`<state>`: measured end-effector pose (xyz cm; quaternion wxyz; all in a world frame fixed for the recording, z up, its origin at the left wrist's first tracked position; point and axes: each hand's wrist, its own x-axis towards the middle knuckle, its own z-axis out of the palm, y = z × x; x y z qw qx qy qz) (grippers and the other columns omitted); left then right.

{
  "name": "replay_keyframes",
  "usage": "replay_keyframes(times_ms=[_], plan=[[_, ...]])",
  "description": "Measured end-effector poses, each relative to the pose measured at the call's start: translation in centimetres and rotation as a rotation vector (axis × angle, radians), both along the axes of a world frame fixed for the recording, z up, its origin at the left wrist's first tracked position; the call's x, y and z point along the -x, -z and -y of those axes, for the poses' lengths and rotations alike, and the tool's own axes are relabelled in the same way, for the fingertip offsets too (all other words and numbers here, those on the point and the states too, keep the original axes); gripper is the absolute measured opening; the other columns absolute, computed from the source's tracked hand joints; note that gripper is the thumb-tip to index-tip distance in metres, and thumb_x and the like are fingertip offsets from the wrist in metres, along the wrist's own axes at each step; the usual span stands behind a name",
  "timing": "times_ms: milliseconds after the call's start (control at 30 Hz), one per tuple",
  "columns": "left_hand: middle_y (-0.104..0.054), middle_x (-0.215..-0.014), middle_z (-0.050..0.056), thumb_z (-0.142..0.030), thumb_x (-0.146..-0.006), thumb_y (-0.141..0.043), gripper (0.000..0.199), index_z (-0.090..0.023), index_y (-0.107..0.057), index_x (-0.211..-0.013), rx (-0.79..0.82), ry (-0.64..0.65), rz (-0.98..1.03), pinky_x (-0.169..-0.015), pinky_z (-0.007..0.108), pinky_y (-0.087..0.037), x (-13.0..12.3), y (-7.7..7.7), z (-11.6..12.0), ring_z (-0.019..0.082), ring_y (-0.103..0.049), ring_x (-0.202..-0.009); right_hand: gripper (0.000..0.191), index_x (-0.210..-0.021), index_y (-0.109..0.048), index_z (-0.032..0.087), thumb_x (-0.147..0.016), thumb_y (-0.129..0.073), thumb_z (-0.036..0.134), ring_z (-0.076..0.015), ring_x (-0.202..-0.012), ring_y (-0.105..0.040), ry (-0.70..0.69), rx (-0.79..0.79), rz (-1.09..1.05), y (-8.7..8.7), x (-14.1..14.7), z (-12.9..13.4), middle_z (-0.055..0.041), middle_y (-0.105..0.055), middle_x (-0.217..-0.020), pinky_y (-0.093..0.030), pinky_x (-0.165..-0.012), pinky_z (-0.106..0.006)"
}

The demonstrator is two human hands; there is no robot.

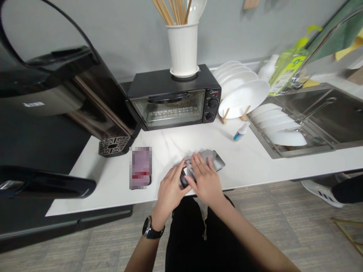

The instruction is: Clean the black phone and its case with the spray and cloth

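Flat slab [219, 162] lies on the desk [249, 164], before the right end of the toaster oven [170, 109]; left of the oven stands a dark drinks machine [102, 94], right of it plates [244, 96], before it a blurred purple rectangle [141, 162] at left and a small bottle [240, 133] at right; the slab's long axis slants, one end pointing rightward and slightly ovenward; the left hand's [170, 187] fingers grasp its other end; the right hand's [207, 181] lie flat over grey cloth [209, 153], any grip unclear.
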<state>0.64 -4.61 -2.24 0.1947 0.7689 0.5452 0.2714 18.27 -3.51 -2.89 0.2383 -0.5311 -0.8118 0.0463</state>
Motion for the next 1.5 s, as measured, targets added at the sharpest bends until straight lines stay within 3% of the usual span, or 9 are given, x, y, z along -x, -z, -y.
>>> replay_keyframes(times_ms=[167,300,500,667,867,1067,1267,1367,1500], plan=[[-0.047,-0.157,0.01,0.001,-0.089,-0.052,0.091,-0.035,-0.022,-0.167,0.035,-0.041,-0.029,-0.107,0.038,-0.056,0.2,-0.1,0.5,0.025,-0.06,-0.137,0.055,-0.158,-0.045,0.007,-0.109,-0.045,0.033,-0.0279,-0.156,-0.04,-0.165,0.069,-0.081,-0.5,3.0,3.6,-0.0158,-0.044,-0.165,-0.032,-0.129,-0.054],[-0.057,-0.152,0.008,-0.011,-0.085,-0.076,0.104,-0.034,-0.017,-0.167,0.04,-0.004,-0.01,-0.115,0.041,-0.051,0.1,-0.2,0.2,0.027,-0.058,-0.139,0.055,-0.159,-0.043,0.012,-0.109,-0.046,0.034,-0.0275,-0.155,-0.041,-0.21,0.062,-0.009,-0.6,-1.0,4.4,-0.0113,-0.042,-0.167,-0.036,-0.127,-0.055],[-0.066,-0.144,0.003,-0.029,-0.081,-0.09,0.112,-0.035,-0.019,-0.167,0.039,-0.016,0.013,-0.113,0.041,-0.051,-0.2,-0.3,-0.1,0.026,-0.063,-0.132,0.058,-0.164,-0.036,0.012,-0.112,-0.04,0.036,-0.0323,-0.156,-0.039,0.049,-0.036,0.099,-0.2,-7.2,0.7,-0.013,-0.039,-0.168,-0.036,-0.125,-0.059],[-0.066,-0.144,0.005,-0.028,-0.081,-0.089,0.11,-0.033,-0.02,-0.167,0.019,-0.011,0.019,-0.114,0.043,-0.052,-0.1,-0.1,-0.1,0.027,-0.063,-0.132,0.056,-0.154,-0.05,0.005,-0.111,-0.042,0.041,-0.0343,-0.154,-0.041,0.058,-0.027,0.063,-0.1,-2.9,-1.6,-0.0185,-0.042,-0.165,-0.033,-0.126,-0.059],[-0.045,-0.163,0.011,0.0,-0.09,-0.055,0.093,-0.032,-0.016,-0.168,0.02,-0.049,-0.027,-0.112,0.041,-0.053,0.2,0.2,0.3,0.027,-0.056,-0.143,0.063,-0.161,-0.036,0.003,-0.109,-0.045,0.037,-0.0303,-0.157,-0.036,-0.137,0.032,-0.025,-0.4,2.6,2.5,-0.0198,-0.039,-0.167,-0.034,-0.129,-0.054],[-0.06,-0.148,0.007,-0.021,-0.083,-0.086,0.11,-0.034,-0.016,-0.167,0.037,-0.029,0.024,-0.114,0.042,-0.051,0.0,-0.1,0.1,0.027,-0.06,-0.136,0.061,-0.163,-0.035,0.012,-0.109,-0.045,0.041,-0.0291,-0.158,-0.036,-0.172,0.049,0.061,-0.2,-3.3,4.8,-0.0127,-0.034,-0.171,-0.039,-0.125,-0.054],[-0.065,-0.143,0.005,-0.03,-0.08,-0.091,0.113,-0.035,-0.018,-0.166,0.018,-0.034,0.002,-0.112,0.041,-0.051,-0.1,0.0,-0.3,0.027,-0.064,-0.131,0.073,-0.168,-0.023,0.011,-0.11,-0.041,0.052,-0.035,-0.157,-0.035,0.091,-0.048,0.132,0.4,-8.7,0.2,-0.0165,-0.033,-0.17,-0.035,-0.125,-0.061],[-0.066,-0.143,0.004,-0.031,-0.081,-0.09,0.112,-0.035,-0.018,-0.166,0.016,-0.033,0.005,-0.113,0.041,-0.051,-0.2,0.0,-0.3,0.026,-0.064,-0.131,0.076,-0.164,-0.033,0.006,-0.108,-0.042,0.057,-0.0369,-0.157,-0.036,0.113,-0.058,0.091,0.4,-6.5,-1.9,-0.0201,-0.037,-0.168,-0.033,-0.126,-0.062],[-0.063,-0.145,0.008,-0.017,-0.088,-0.076,0.099,-0.031,-0.019,-0.167,0.003,-0.019,0.016,-0.115,0.043,-0.05,0.0,0.1,-0.1,0.027,-0.062,-0.134,0.07,-0.157,-0.046,0.005,-0.107,-0.048,0.054,-0.0341,-0.155,-0.039,-0.08,-0.007,0.016,0.1,-0.5,-1.1,-0.0214,-0.042,-0.165,-0.032,-0.128,-0.058]])
